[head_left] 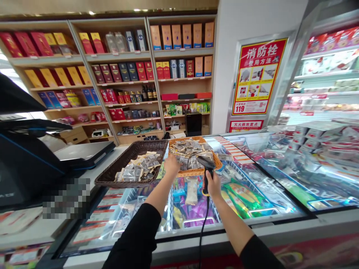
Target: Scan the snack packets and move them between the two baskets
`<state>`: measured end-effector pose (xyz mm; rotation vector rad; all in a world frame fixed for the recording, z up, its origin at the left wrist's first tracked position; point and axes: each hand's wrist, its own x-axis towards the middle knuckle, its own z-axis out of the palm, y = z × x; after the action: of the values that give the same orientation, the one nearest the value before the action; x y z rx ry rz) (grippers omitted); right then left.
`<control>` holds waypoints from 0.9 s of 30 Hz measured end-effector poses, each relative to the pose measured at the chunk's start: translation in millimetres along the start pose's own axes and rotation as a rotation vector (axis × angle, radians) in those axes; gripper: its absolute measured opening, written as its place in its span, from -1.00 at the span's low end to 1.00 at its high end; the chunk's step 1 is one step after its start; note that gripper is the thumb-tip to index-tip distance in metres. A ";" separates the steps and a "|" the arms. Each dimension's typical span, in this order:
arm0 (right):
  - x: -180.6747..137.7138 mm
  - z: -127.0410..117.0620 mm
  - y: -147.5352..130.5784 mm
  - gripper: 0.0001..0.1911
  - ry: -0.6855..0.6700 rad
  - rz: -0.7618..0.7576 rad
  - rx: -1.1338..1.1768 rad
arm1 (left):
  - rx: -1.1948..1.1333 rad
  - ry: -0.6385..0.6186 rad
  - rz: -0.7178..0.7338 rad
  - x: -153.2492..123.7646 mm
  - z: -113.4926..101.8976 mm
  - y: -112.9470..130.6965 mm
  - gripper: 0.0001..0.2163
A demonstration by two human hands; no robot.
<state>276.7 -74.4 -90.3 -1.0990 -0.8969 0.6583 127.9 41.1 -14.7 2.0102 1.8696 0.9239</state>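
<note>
- The left hand [171, 163] reaches forward in a black sleeve and rests on the small packets [188, 149] at the near edge of the orange wicker basket [185, 139]
- The left hand is seen from the back and its fingers are bent down onto the packets; I cannot tell if they pinch one
- The right hand [213, 185] holds a barcode scanner [205, 164] with the fingers wrapped tightly around the handle; the head of the scanner is just beside the near rim of the orange basket
- A black cable [203, 224] hangs from the scanner down toward the person
- The orange basket stands on the glass lid [266, 179] of a chest freezer, and colourful ice cream packs [193, 190] are visible under the glass, below both hands
- A dark brown basket [112, 175] with similar packets stands just to the left of the orange one, touching it or nearly so
- A black cash register [22, 160] is on the counter at the far left
- Wooden shelves [117, 82] with boxes and bottles cover the back wall, and a red poster [259, 74] hangs to the right of them
</note>
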 end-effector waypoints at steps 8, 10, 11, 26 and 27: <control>-8.2 13.1 -11.8 -0.62 -0.094 -0.020 -0.025 | -0.675 -0.070 -0.112 15.9 -31.7 -49.1 -0.82; -9.0 24.0 -15.9 -0.62 -0.148 -0.019 -0.019 | -0.810 -0.087 -0.151 20.0 -41.8 -65.2 -0.78; -9.4 30.7 -17.9 -0.62 -0.182 -0.023 -0.010 | -0.837 -0.074 -0.152 22.6 -47.3 -73.8 -0.77; -31.6 84.9 -0.7 -0.67 -0.351 -0.097 -0.025 | -0.854 0.101 -0.067 27.3 -59.7 -105.3 -0.76; -32.3 83.2 -0.3 -0.67 -0.359 -0.112 -0.051 | -0.874 0.078 -0.052 25.2 -55.5 -104.9 -0.76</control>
<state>188.5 -62.5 -83.8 -0.9825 -1.2794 0.7559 10.0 67.8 -25.1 1.3841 1.1915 1.4785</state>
